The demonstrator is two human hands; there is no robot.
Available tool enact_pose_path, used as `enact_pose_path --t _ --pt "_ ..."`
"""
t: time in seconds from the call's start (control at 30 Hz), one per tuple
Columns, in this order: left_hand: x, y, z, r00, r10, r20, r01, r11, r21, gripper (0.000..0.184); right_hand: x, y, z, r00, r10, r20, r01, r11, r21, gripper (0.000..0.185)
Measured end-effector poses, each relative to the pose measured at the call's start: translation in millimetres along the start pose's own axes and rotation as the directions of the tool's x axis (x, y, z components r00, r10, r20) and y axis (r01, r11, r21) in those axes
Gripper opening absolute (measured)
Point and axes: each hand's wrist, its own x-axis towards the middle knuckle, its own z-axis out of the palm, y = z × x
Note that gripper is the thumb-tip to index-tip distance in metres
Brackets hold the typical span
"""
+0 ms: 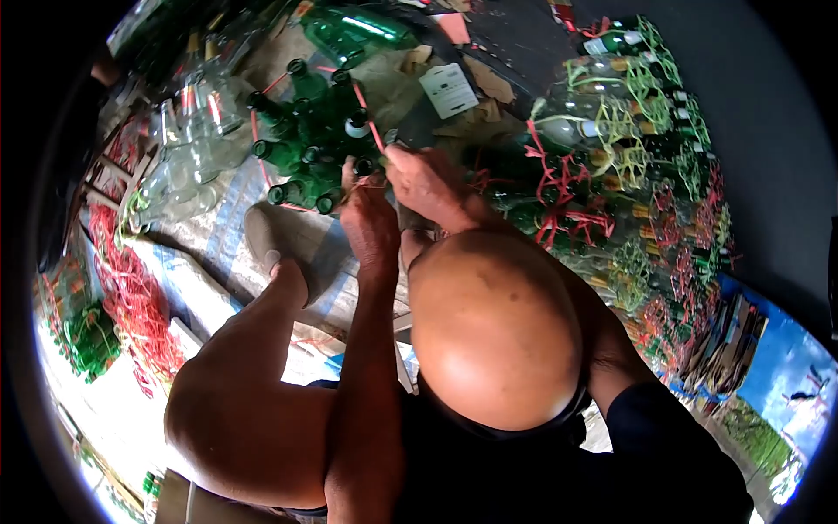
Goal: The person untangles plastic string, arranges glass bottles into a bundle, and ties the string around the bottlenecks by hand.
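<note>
Several green glass bottles (310,131) stand upright in a tight cluster in front of me. A pink plastic string (368,118) runs around the outside of the cluster. My left hand (370,220) is closed at the cluster's near right corner, its fingers pinching the string beside a bottle neck. Just to its right, my right hand (429,185) is closed on the string too, where the pink strand comes down the right side. The fingertips of both hands are close together and partly hidden.
Clear glass bottles (188,166) lie at the left, near a heap of pink string (135,297). Bundles of bottles tied with green and pink string (611,131) fill the right side. Larger green bottles (358,35) lie behind, and a white card (449,90) is near scraps of cardboard.
</note>
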Motion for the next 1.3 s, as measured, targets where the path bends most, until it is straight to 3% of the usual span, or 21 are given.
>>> enact_pose_path --t 0.1,0.13,0.2,0.27,0.33,0.43,0.47,0.5,0.6,0.7,0.73,0.8,0.87,0.93,0.97,1.0,1.07,1.17,1.27,1.3 --pt "1.5 3.2 0.6 0.994 0.105 -0.036 -0.1 0.987 0.122 0.02 -2.5 2.8 1.5 0.999 -0.031 0.011 0.031 0.999 -0.038 0.005" --pt "-0.3 5.2 2.3 0.998 -0.067 -0.012 0.067 0.996 0.066 0.019 -3.0 -0.5 0.8 0.999 -0.001 0.035 0.004 0.997 -0.076 0.006" --pt "-2.6 -4.7 -0.7 0.998 -0.031 0.06 0.021 0.986 0.164 0.02 -7.1 -3.2 0.7 0.997 0.023 0.071 -0.013 0.99 -0.142 0.006" --pt "-2.9 -23.8 6.7 0.989 0.149 0.007 -0.149 0.983 0.109 0.016 -6.1 -10.9 -6.8 0.989 0.062 0.138 -0.033 0.979 -0.202 0.007" --pt "-3.7 -10.5 4.1 1.0 -0.014 0.017 0.012 0.995 0.099 0.014 -8.6 -9.1 -3.7 0.994 -0.014 0.104 0.042 0.962 -0.27 0.012" --pt "-0.5 -16.1 8.7 0.99 0.128 -0.063 -0.126 0.991 0.041 0.016 -10.6 -17.2 -8.9 0.99 -0.04 0.132 0.091 0.91 -0.404 0.026" --pt "-1.2 -17.0 9.5 0.992 0.113 -0.056 -0.111 0.993 0.048 0.016 -11.3 -20.7 -12.5 0.99 -0.044 0.136 0.1 0.894 -0.437 0.029" --pt "-1.2 -5.7 6.3 0.994 0.095 -0.049 -0.092 0.994 0.056 0.016 -13.2 -19.2 -13.8 0.985 -0.057 0.162 0.123 0.891 -0.436 0.038" --pt "-1.3 -7.5 6.8 0.997 0.066 -0.045 -0.064 0.997 0.036 0.018 -16.7 -14.5 -14.3 0.991 -0.078 0.11 0.113 0.925 -0.363 0.04" --pt "-2.4 -9.9 7.5 0.998 0.037 -0.056 -0.038 0.999 -0.017 0.018 -22.2 -15.3 -12.2 0.992 -0.121 -0.042 0.096 0.922 -0.374 0.038" --pt "-3.5 -17.3 14.7 0.989 0.07 -0.129 -0.079 0.995 -0.059 0.018 -24.5 -17.5 -14.0 0.983 -0.158 -0.099 0.107 0.914 -0.392 0.036" --pt "-5.4 -33.2 14.9 0.979 0.192 -0.063 -0.187 0.98 0.071 0.018 -28.2 -14.1 -12.6 0.991 -0.056 -0.118 0.007 0.925 -0.379 0.035" --pt "-4.9 -10.6 2.4 0.987 -0.117 0.11 0.101 0.984 0.144 0.02 -29.1 -18.7 -16.1 0.992 -0.067 -0.111 0.04 0.973 -0.229 0.035" --pt "-3.4 -3.4 4.0 1.0 -0.014 -0.018 0.015 0.999 0.032 0.022 -25.6 -14.6 -12.0 0.979 -0.153 -0.137 0.12 0.967 -0.225 0.037" --pt "-2.1 -8.2 5.1 0.994 0.103 -0.041 -0.1 0.992 0.082 0.023 -27.4 -12.3 -10.6 0.975 -0.186 -0.123 0.157 0.965 -0.209 0.035" --pt "-1.5 -10.8 9.9 0.995 0.021 -0.097 -0.02 1.0 0.002 0.025 -25.2 -10.6 -8.1 0.951 -0.275 -0.14 0.238 0.942 -0.238 0.034" --pt "-1.0 -17.8 13.3 0.98 0.12 -0.157 -0.114 0.993 0.044 0.026 -26.2 -8.8 -6.3 0.961 -0.254 -0.107 0.229 0.953 -0.2 0.028" --pt "-1.2 8.3 0.6 0.992 -0.083 -0.092 0.085 0.996 0.02 0.031 -22.0 -11.5 -6.2 0.964 -0.265 -0.025 0.257 0.952 -0.165 0.016" --pt "-4.9 -2.3 2.4 0.997 -0.064 -0.044 0.068 0.992 0.104 0.035 -19.2 -5.5 -3.5 0.967 -0.236 0.096 0.253 0.94 -0.231 0.01" --pt "-4.7 -6.0 4.2 0.996 0.034 -0.085 -0.026 0.995 0.094 0.034 -16.3 -6.2 -4.2 0.963 -0.245 0.115 0.266 0.938 -0.223 0.01"
